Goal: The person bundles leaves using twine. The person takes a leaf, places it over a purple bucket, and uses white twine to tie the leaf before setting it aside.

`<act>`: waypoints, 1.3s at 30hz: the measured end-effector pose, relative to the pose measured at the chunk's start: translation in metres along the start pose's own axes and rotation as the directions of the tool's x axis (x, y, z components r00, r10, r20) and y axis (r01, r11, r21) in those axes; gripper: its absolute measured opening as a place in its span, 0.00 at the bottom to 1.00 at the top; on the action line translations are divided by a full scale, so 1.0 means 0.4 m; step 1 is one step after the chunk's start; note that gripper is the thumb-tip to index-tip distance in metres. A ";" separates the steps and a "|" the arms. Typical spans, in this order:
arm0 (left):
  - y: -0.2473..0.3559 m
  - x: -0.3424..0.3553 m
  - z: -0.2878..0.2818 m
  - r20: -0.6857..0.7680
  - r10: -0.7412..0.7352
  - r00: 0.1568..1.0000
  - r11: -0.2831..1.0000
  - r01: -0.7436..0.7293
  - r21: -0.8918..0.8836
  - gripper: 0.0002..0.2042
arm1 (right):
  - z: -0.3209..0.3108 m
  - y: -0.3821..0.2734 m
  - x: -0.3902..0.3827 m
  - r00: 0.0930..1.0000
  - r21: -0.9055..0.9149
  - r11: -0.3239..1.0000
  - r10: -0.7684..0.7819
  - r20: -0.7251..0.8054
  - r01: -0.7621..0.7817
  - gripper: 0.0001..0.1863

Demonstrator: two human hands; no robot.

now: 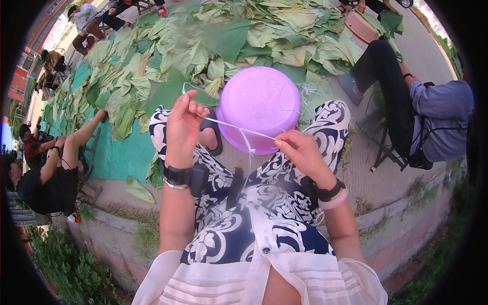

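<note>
My left hand (pixel 185 117) is closed on a thin white string (pixel 234 125), with a loop of it standing up above my fingers. My right hand (pixel 295 152) pinches the same string at its right, so it runs nearly straight between my hands. A tied strand hangs down from the middle. Behind it, between my knees, an upturned purple plastic tub (pixel 259 96) has more loose white strands near its right side. My patterned trousers (pixel 328 127) lie beneath and around my arms.
A large heap of green leaves (pixel 239 30) spreads over a teal sheet (pixel 114 152) ahead. Seated people (pixel 432 122) (pixel 51 178) are on both sides, others (pixel 86 25) farther back. A pink basin (pixel 358 25) sits at back right. A low wall (pixel 396 229) runs behind me.
</note>
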State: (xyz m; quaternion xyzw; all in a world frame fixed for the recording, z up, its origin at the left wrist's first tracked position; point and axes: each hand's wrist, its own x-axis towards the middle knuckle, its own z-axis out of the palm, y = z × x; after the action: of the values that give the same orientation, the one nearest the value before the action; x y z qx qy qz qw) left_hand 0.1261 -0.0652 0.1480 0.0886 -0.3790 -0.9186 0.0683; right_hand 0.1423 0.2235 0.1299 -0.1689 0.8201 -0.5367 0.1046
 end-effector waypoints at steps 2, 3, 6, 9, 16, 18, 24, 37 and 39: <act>0.025 -0.010 0.008 0.012 0.029 1.000 1.000 -0.029 -0.010 0.10 | -0.025 -0.004 0.007 0.996 -0.066 0.996 -0.056 -0.069 0.052 0.08; 0.035 -0.012 0.004 0.024 0.059 0.998 0.998 -0.059 -0.019 0.10 | -0.039 -0.010 0.011 0.984 -0.134 0.986 -0.118 -0.133 0.100 0.07; 0.059 -0.009 -0.016 0.008 0.097 0.995 0.995 -0.096 -0.011 0.10 | -0.095 -0.029 0.021 0.952 -0.160 0.985 -0.116 -0.282 0.073 0.06; 0.078 -0.001 -0.043 0.041 0.123 0.992 0.992 -0.121 -0.039 0.11 | -0.160 -0.010 0.041 0.900 -0.127 0.992 -0.075 -0.430 0.022 0.07; 0.111 -0.008 -0.115 -0.129 0.245 0.961 0.969 -0.240 0.055 0.12 | -0.330 0.034 0.153 0.897 -0.058 0.995 0.042 -0.440 -0.076 0.10; 0.121 -0.031 -0.117 -0.165 0.275 0.947 0.960 -0.260 0.104 0.12 | -0.378 0.065 0.210 0.929 -0.131 0.989 0.012 -0.369 -0.065 0.10; 0.132 -0.100 -0.122 -0.182 0.377 0.908 0.895 -0.306 0.325 0.13 | -0.412 0.039 0.425 0.940 -0.230 0.970 -0.006 -0.340 -0.077 0.12; -0.041 -0.136 -0.064 -0.166 0.116 0.979 0.702 0.037 0.712 0.13 | -0.309 0.167 0.555 0.988 -0.173 0.973 0.142 -0.055 -0.149 0.25; -0.094 -0.129 -0.059 -0.118 0.051 0.992 0.653 0.057 0.755 0.13 | -0.358 0.160 0.528 0.961 -0.056 0.959 0.278 0.008 -0.277 0.24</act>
State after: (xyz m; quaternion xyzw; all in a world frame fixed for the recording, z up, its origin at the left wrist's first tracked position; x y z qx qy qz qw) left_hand 0.1791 -0.0448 0.1106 0.1686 -0.7216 -0.6698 0.0480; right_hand -0.1134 0.2859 0.1307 -0.0592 0.8490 -0.4930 0.1805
